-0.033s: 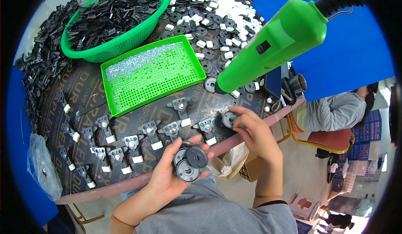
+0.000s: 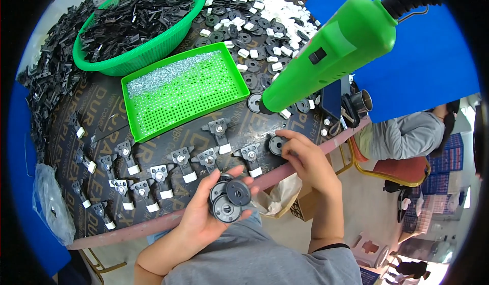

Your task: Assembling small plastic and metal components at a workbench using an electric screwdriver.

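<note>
1. While several black discs (image 2: 237,193) are cupped in the left hand (image 2: 206,208), head view, another disc (image 2: 276,145) is touched at its rim by the narrowly curled right hand (image 2: 308,165); whether it is gripped cannot be told.
2. That disc is seen near the table's pink edge (image 2: 277,175).
3. Brackets (image 2: 181,158) with white ends are spread leftward; screws (image 2: 163,76) are held in a green tray (image 2: 191,124).

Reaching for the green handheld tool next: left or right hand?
Probably the right hand: it is nearer the green tool, with its fingertips at just one black disc. The left hand is farther off and already holds several discs.
</note>
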Demonstrator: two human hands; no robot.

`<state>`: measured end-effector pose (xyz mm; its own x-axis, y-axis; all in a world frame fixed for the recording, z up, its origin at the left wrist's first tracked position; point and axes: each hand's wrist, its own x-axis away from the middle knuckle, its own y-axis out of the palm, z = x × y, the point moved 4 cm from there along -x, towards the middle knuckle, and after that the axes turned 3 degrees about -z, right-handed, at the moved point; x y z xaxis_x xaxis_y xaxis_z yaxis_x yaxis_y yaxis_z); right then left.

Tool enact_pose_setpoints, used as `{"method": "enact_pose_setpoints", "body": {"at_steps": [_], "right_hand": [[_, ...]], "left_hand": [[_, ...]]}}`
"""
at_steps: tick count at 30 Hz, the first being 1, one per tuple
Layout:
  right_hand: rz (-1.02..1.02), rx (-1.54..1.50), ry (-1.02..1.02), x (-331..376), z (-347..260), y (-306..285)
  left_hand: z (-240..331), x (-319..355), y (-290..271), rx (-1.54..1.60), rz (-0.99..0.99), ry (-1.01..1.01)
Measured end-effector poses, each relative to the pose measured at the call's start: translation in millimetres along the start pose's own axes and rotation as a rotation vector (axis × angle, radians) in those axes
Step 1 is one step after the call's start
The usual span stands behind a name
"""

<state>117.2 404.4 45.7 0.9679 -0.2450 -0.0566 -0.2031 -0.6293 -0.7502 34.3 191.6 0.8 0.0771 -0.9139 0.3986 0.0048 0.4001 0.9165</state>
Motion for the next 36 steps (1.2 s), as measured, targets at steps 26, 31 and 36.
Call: {"method": "enact_pose_setpoints", "body": {"at_steps": [26,31,36], "right_hand": [[0.051,0.012,0.154,2.4,15.2,17.7],[0.085,0.01,0.272,7.5,10.1,12.4],[0.221,-0.115,0.136,9.1,-17.0,23.4]], "left_hand": [[-16.4,9.1,-5.2,-0.153,0.028,-0.147],[-19.1,8.8,-7.1,-0.159,0.029,-0.166],[-19.2,8.2,-6.6,-0.163,0.046,-0.186]]}}
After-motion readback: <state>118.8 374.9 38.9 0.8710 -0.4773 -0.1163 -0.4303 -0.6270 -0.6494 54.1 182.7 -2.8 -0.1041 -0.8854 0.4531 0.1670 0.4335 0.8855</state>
